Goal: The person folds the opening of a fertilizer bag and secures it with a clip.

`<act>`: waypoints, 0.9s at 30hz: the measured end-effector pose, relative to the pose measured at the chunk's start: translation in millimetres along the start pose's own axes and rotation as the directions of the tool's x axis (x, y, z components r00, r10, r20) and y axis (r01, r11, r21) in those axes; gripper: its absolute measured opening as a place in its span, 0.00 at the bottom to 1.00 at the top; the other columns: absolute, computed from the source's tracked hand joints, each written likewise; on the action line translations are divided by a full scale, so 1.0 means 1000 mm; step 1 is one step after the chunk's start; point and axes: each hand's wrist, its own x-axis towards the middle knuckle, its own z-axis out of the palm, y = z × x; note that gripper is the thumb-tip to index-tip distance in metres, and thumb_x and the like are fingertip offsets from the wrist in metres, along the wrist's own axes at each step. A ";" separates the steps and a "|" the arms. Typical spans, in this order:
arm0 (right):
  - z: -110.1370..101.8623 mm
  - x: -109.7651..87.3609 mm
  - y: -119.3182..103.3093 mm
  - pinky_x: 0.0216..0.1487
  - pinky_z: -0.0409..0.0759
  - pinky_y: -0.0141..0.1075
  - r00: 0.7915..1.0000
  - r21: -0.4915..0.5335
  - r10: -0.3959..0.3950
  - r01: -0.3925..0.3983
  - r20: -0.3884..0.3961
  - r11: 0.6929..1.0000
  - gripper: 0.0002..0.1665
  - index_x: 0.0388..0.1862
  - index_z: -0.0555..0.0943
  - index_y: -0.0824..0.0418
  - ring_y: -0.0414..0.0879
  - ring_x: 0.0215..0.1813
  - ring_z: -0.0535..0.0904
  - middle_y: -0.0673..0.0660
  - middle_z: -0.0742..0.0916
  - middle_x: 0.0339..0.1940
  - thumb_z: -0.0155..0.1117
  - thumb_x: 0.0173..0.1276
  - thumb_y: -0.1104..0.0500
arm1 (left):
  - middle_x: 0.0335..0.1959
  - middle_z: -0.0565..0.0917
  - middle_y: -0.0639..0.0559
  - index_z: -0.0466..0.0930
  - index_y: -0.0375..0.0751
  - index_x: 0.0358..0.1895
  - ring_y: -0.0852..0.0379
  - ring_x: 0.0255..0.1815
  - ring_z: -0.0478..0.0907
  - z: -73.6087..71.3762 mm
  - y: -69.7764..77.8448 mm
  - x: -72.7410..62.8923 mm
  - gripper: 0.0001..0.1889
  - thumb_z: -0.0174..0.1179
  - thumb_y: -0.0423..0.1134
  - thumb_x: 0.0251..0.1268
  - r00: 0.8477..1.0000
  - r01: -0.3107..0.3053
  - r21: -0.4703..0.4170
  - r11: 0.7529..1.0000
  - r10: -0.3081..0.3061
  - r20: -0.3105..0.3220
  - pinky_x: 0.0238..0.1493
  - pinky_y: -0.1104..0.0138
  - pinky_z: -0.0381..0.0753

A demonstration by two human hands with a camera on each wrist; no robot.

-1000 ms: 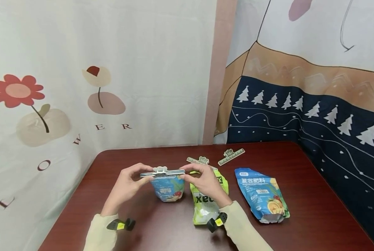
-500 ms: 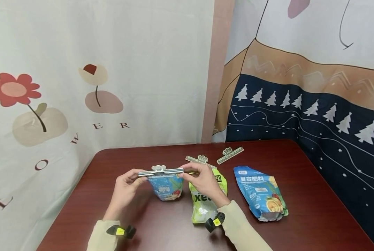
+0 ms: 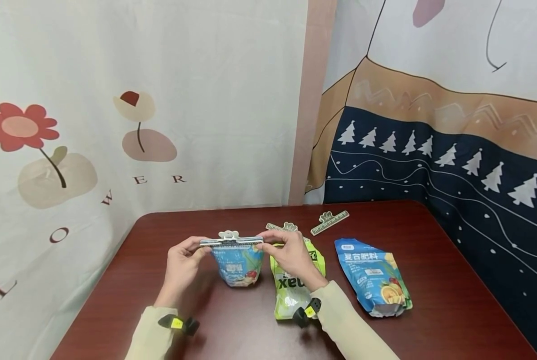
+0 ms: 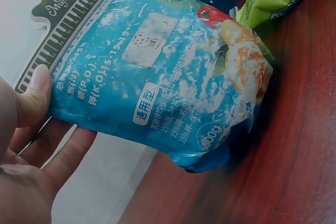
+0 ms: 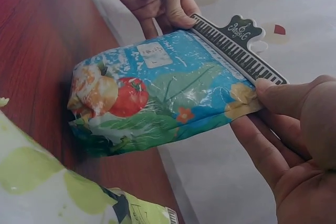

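Note:
A blue fertilizer bag (image 3: 238, 265) hangs upright between both hands, its folded top in a long clip (image 4: 68, 22) printed with piano keys and the word Music. My left hand (image 3: 182, 267) pinches the clip's left end, the thumb on the near face and fingers behind. At the other end my right hand (image 3: 293, 255) pinches the clip and the bag's top corner, as the right wrist view shows. White powder or scuffing marks the front of the bag in the left wrist view. Whether its bottom touches the table is hard to tell.
A green bag (image 3: 291, 295) lies under the right forearm. Further right lies another blue bag (image 3: 376, 280). Two more piano-key clips, one (image 3: 286, 227) partly behind the green bag and one (image 3: 330, 222), lie near the back of the dark red table (image 3: 160, 227). Printed cloth (image 3: 227, 100) hangs behind.
The clip has tipped so more of its front face shows, and the bag has risen slightly in the view. Both hands keep their hold. The other bags and clips have not moved.

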 end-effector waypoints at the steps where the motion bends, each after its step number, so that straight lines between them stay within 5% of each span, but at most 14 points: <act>1: 0.000 0.001 0.000 0.32 0.79 0.30 1.000 -0.002 0.010 -0.010 0.000 1.000 0.10 0.45 0.90 0.41 0.40 0.46 0.89 0.44 0.93 0.39 0.76 0.66 0.53 | 0.32 0.88 0.70 0.85 0.27 0.45 0.70 0.32 0.85 0.000 0.000 0.001 0.08 0.67 0.23 0.63 1.000 0.003 0.011 1.000 -0.003 -0.001 0.41 0.70 0.87; 8: 0.001 0.010 -0.001 0.41 0.88 0.39 0.993 0.060 0.116 -0.117 0.023 0.991 0.10 0.45 0.90 0.49 0.44 0.43 0.90 0.50 0.93 0.37 0.76 0.65 0.54 | 0.34 0.92 0.52 0.87 0.31 0.45 0.69 0.31 0.83 -0.004 0.006 0.008 0.08 0.69 0.27 0.64 0.998 0.062 0.106 0.992 -0.063 0.006 0.34 0.74 0.82; 11: 0.002 0.014 -0.001 0.45 0.89 0.43 0.983 0.098 0.180 -0.184 0.045 0.978 0.11 0.46 0.91 0.52 0.48 0.55 0.89 0.53 0.93 0.37 0.76 0.65 0.53 | 0.34 0.92 0.50 0.86 0.31 0.47 0.64 0.28 0.82 -0.007 0.008 0.011 0.10 0.69 0.29 0.65 0.994 0.103 0.135 0.985 -0.108 0.026 0.26 0.73 0.76; 15: 0.005 0.019 -0.001 0.52 0.88 0.41 0.956 0.162 0.278 -0.290 0.090 0.943 0.14 0.48 0.90 0.53 0.50 0.69 0.80 0.53 0.93 0.39 0.77 0.64 0.52 | 0.30 0.91 0.57 0.84 0.28 0.49 0.59 0.24 0.84 -0.012 0.009 0.015 0.11 0.67 0.29 0.66 0.982 0.171 0.116 0.978 -0.180 0.064 0.26 0.66 0.81; 22: 0.014 0.028 0.001 0.49 0.89 0.46 0.923 0.320 0.349 -0.385 0.164 0.866 0.15 0.49 0.87 0.64 0.51 0.39 0.92 0.61 0.93 0.41 0.75 0.65 0.61 | 0.29 0.90 0.58 0.81 0.24 0.51 0.61 0.25 0.85 -0.021 0.009 0.022 0.12 0.65 0.28 0.68 0.948 0.290 0.047 0.956 -0.293 0.123 0.36 0.56 0.89; 27: 0.023 0.033 0.005 0.49 0.89 0.45 0.904 0.399 0.385 -0.428 0.188 0.811 0.16 0.50 0.85 0.69 0.47 0.37 0.91 0.64 0.92 0.42 0.74 0.64 0.65 | 0.32 0.90 0.54 0.80 0.25 0.54 0.61 0.27 0.84 -0.029 0.005 0.028 0.13 0.63 0.30 0.71 0.916 0.351 0.073 0.933 -0.359 0.177 0.37 0.57 0.89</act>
